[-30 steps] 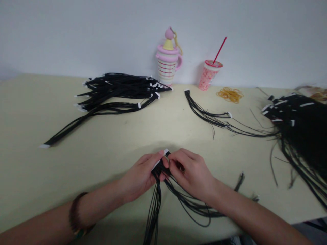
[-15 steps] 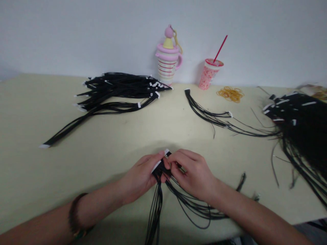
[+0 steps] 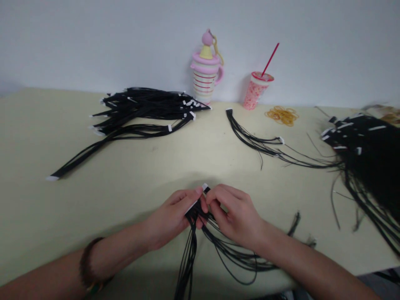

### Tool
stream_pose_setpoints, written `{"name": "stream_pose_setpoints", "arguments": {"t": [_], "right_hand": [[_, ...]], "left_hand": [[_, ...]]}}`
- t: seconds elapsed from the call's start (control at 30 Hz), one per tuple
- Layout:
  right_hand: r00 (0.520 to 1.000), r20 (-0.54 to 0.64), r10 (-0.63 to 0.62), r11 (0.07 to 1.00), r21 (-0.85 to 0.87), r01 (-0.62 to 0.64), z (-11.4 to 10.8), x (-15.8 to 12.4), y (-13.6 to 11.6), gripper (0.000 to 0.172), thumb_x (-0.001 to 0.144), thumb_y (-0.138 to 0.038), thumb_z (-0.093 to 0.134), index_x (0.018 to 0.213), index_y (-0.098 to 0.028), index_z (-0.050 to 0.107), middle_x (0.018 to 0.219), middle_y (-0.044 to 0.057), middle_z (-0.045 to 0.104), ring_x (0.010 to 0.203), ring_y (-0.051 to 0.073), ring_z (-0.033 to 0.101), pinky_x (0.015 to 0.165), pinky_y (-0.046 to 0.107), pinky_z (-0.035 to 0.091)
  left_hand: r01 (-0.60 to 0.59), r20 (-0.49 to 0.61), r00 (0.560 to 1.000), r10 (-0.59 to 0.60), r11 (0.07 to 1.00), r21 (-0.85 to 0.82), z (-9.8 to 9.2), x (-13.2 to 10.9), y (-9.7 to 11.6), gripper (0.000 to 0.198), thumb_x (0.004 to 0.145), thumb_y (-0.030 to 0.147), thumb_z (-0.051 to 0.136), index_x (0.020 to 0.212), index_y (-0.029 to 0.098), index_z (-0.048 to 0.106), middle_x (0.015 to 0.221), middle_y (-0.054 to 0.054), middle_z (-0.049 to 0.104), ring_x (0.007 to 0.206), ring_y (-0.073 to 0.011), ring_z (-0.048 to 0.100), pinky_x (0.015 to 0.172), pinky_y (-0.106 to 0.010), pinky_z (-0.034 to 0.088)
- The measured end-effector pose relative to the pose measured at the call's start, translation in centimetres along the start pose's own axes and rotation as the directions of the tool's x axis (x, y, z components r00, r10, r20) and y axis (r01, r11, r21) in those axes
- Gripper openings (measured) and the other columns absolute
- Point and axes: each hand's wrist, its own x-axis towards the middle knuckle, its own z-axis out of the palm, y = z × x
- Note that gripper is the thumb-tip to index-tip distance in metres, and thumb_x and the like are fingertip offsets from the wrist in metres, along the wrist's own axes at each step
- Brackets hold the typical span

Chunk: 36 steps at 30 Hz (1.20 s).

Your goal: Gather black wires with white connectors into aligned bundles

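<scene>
Near the front middle of the table I hold a black wire harness [image 3: 189, 254] with white connectors. My left hand [image 3: 175, 216] is closed on its connector end, thumb on top. A small white connector [image 3: 205, 187] sticks up between the two hands. My right hand [image 3: 234, 210] pinches at the wires just behind that connector; its fingertips are partly hidden. One bunch of wires hangs down toward the table's front edge. Another bunch runs right, passing beneath my right forearm, with its ends on the table beyond.
A pile of black harnesses [image 3: 146, 104] lies back left. A larger heap [image 3: 371, 158] is at the right, and one harness [image 3: 246, 135] stretches out from it. A pink-lidded cup [image 3: 204, 79], a tumbler with a straw [image 3: 258, 91] and yellow rubber bands [image 3: 282, 116] stand along the wall.
My left thumb has shifted slightly over the connector, covering more of its white edge. The right hand has barely moved, and the hanging wires have swung a little left.
</scene>
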Motion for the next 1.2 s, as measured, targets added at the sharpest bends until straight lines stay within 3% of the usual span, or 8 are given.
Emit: {"name": "stream_pose_setpoints", "arguments": {"t": [0.17, 0.33, 0.47, 0.67, 0.97, 1.03, 1.1, 1.2], "right_hand": [[0.994, -0.028, 0.109, 0.994, 0.002, -0.109, -0.6, 0.4, 0.4, 0.012, 0.082, -0.008, 0.044, 0.078, -0.017, 0.050, 0.071, -0.001, 0.055, 0.064, 0.008, 0.051, 0.061, 0.019, 0.040], [0.956, 0.145, 0.256, 0.966, -0.019, -0.256, -2.8, 0.5, 2.3, 0.018, 0.076, -0.011, 0.055, 0.093, -0.018, 0.054, 0.066, -0.004, 0.056, 0.055, 0.008, 0.051, 0.051, 0.017, 0.039], [0.950, 0.014, 0.313, 0.916, -0.269, -0.298, -4.6, 0.4, 4.6, 0.013, 0.072, -0.019, 0.063, 0.085, -0.017, 0.060, 0.061, -0.003, 0.054, 0.053, 0.009, 0.048, 0.050, 0.019, 0.036], [0.935, -0.119, 0.334, 0.860, -0.366, -0.354, -6.2, 0.6, 6.3, 0.021, 0.076, -0.036, 0.061, 0.072, -0.016, 0.063, 0.060, 0.000, 0.057, 0.055, 0.011, 0.049, 0.050, 0.022, 0.033], [0.890, -0.392, 0.232, 0.892, -0.278, -0.355, -6.8, 0.4, 3.3, 0.023, 0.074, -0.039, 0.062, 0.071, -0.016, 0.061, 0.051, -0.003, 0.049, 0.044, 0.008, 0.040, 0.045, 0.021, 0.032], [0.936, -0.295, 0.189, 0.938, -0.227, -0.261, -6.5, 0.3, 1.8, 0.021, 0.080, -0.031, 0.057, 0.065, -0.016, 0.060, 0.055, -0.001, 0.053, 0.047, 0.008, 0.042, 0.046, 0.021, 0.033], [0.987, -0.062, 0.146, 0.973, -0.169, -0.155, -5.6, 0.2, 0.6, 0.022, 0.084, -0.026, 0.052, 0.065, -0.016, 0.061, 0.058, 0.000, 0.056, 0.051, 0.008, 0.046, 0.049, 0.021, 0.036], [0.981, 0.170, 0.099, 0.987, -0.140, -0.075, -3.9, 0.0, 0.1, 0.022, 0.088, -0.023, 0.046, 0.079, -0.017, 0.065, 0.068, 0.002, 0.061, 0.063, 0.011, 0.054, 0.058, 0.022, 0.041]], "left_hand": [[-0.005, -0.019, 1.000, 0.005, 1.000, -0.023, 0.1, 0.0, 0.0, 0.032, 0.085, 0.035, 0.045, 0.064, 0.016, 0.061, 0.060, 0.001, 0.054, 0.054, -0.0105, 0.049, 0.057, -0.022, 0.039], [0.003, -0.096, 0.995, -0.010, 0.997, -0.077, 0.0, -0.1, 0.3, 0.031, 0.085, 0.038, 0.044, 0.067, 0.018, 0.059, 0.052, 0.002, 0.051, 0.056, -0.0123, 0.051, 0.060, -0.022, 0.038], [0.033, -0.092, 0.995, -0.046, 0.990, -0.139, -0.1, -0.2, 0.7, 0.033, 0.085, 0.043, 0.042, 0.068, 0.019, 0.055, 0.045, 0.005, 0.043, 0.056, -0.0130, 0.049, 0.062, -0.023, 0.038], [0.094, 0.000, 0.995, -0.095, 0.985, -0.146, -0.3, -0.3, 0.9, 0.034, 0.087, 0.044, 0.039, 0.073, 0.017, 0.056, 0.047, 0.004, 0.042, 0.062, -0.0128, 0.052, 0.064, -0.022, 0.037], [0.017, -0.026, 0.999, -0.029, 0.923, -0.385, -0.7, 0.7, 0.4, 0.027, 0.088, 0.037, 0.041, 0.079, 0.016, 0.056, 0.068, -0.003, 0.060, 0.069, -0.0132, 0.057, 0.065, -0.025, 0.044], [0.002, -0.040, 0.999, -0.019, 0.930, -0.367, -0.7, 0.7, 0.3, 0.027, 0.088, 0.036, 0.042, 0.080, 0.015, 0.056, 0.076, -0.007, 0.065, 0.073, -0.0141, 0.059, 0.067, -0.026, 0.045], [-0.012, -0.057, 0.998, -0.008, 0.937, -0.348, -0.7, 0.7, 0.2, 0.027, 0.088, 0.036, 0.043, 0.081, 0.015, 0.058, 0.081, -0.010, 0.067, 0.077, -0.0154, 0.060, 0.071, -0.027, 0.046], [-0.031, -0.045, 0.999, 0.017, 0.941, -0.337, -0.7, 0.7, 0.1, 0.027, 0.088, 0.035, 0.043, 0.081, 0.014, 0.060, 0.083, -0.010, 0.067, 0.081, -0.0163, 0.060, 0.078, -0.030, 0.045]]}}
